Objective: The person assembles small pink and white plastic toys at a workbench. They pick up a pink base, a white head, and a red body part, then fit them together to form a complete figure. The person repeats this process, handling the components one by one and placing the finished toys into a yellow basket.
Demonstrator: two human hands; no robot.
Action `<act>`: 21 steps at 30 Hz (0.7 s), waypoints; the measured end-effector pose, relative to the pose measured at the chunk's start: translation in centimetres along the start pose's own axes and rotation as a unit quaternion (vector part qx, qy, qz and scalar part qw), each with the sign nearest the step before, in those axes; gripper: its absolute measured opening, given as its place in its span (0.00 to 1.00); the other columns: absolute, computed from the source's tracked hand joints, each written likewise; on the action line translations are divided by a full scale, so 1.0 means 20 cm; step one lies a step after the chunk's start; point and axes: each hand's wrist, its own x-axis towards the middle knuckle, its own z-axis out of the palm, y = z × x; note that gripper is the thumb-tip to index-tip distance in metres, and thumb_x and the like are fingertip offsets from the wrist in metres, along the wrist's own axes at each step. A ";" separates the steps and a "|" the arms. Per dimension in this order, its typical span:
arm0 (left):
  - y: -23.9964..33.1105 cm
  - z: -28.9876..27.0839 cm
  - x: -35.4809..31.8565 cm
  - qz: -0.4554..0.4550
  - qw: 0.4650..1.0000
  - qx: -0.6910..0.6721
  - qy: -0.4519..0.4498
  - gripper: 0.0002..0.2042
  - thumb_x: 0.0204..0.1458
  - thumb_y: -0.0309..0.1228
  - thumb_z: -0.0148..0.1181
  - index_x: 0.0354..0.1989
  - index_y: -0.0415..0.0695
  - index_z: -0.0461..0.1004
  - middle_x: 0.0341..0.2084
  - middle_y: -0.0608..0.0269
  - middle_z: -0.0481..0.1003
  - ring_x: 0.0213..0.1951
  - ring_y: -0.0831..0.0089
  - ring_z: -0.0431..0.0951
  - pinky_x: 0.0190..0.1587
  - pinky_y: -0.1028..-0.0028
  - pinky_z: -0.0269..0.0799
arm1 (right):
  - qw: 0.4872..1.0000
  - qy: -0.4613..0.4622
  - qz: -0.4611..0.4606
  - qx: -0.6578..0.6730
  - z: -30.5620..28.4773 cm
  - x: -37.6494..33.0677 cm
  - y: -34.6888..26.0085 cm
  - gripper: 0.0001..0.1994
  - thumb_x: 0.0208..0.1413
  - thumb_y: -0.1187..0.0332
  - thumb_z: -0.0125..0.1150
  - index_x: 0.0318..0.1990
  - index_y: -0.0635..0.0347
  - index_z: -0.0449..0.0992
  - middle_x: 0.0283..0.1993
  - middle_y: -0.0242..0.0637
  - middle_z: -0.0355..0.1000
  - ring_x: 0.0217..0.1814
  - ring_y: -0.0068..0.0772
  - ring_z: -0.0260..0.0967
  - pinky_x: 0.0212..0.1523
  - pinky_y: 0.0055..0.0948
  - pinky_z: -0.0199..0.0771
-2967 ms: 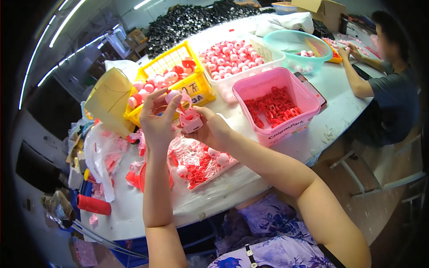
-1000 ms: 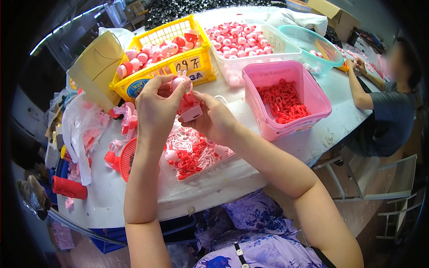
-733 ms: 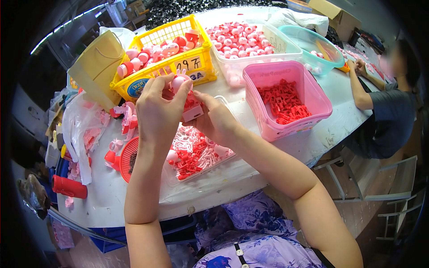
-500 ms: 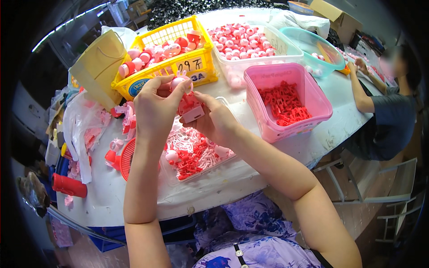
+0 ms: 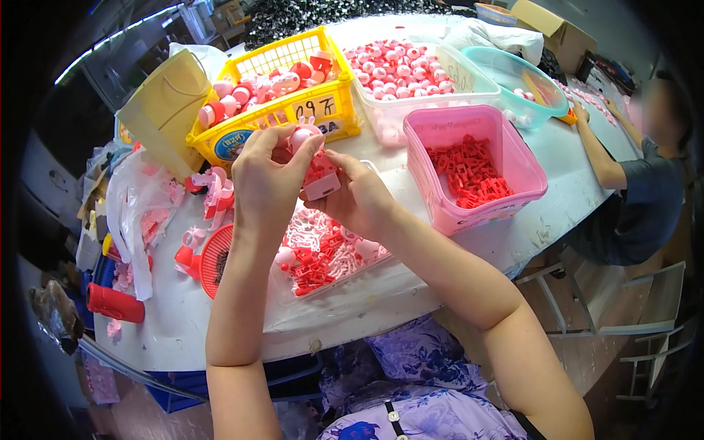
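Observation:
Both hands meet above the table on one small toy figure. Its round pink head with ears [image 5: 306,134] is pinched between the thumb and fingers of my left hand [image 5: 260,165]. Below that, my right hand [image 5: 361,196] grips the red body [image 5: 320,174], which has a pale pink block at its base. Head and body touch or nearly touch; the fingers hide the joint. Beneath the hands lies a shallow transparent tray [image 5: 292,299] of red parts, thin pale pink pieces and a few round pink heads. A red round basket [image 5: 207,273] sits beside it, partly behind my left forearm.
A yellow basket [image 5: 275,117] of pink and red parts, a transparent bin [image 5: 469,97] of pink heads and a pink tub [image 5: 477,213] of red pieces stand beyond. A red cylinder [image 5: 115,303] lies at left. Another person [image 5: 645,191] works at right, near a teal basin [image 5: 539,114].
Both hands keep their hold on the toy figure and hardly move. The whole view shifts slightly. At far right, the other person's arms have shifted a little.

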 end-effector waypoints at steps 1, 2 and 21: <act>0.00 0.00 0.00 0.014 1.000 0.013 -0.002 0.14 0.46 0.32 0.68 0.38 0.36 0.78 0.30 0.56 0.75 0.27 0.73 0.77 0.32 0.74 0.74 | 1.000 0.001 -0.004 0.010 0.00 0.00 0.00 0.18 0.66 0.60 0.36 0.56 0.62 0.61 0.51 0.40 0.68 0.48 0.31 0.69 0.50 0.37 0.71; 0.00 0.00 0.00 0.014 1.000 0.021 -0.008 0.14 0.47 0.32 0.67 0.39 0.36 0.78 0.30 0.57 0.74 0.28 0.73 0.77 0.32 0.75 0.74 | 1.000 0.003 -0.009 0.019 0.01 0.00 0.00 0.18 0.66 0.60 0.36 0.56 0.61 0.61 0.51 0.40 0.68 0.48 0.31 0.69 0.50 0.37 0.71; -0.24 0.08 0.06 -0.051 0.956 -0.277 -0.085 0.14 0.54 0.27 0.61 0.48 0.40 0.75 0.36 0.64 0.67 0.34 0.80 0.74 0.40 0.80 0.73 | 0.997 -0.018 0.006 0.071 0.00 0.01 -0.06 0.17 0.67 0.59 0.38 0.57 0.57 0.61 0.52 0.39 0.67 0.52 0.34 0.69 0.56 0.38 0.71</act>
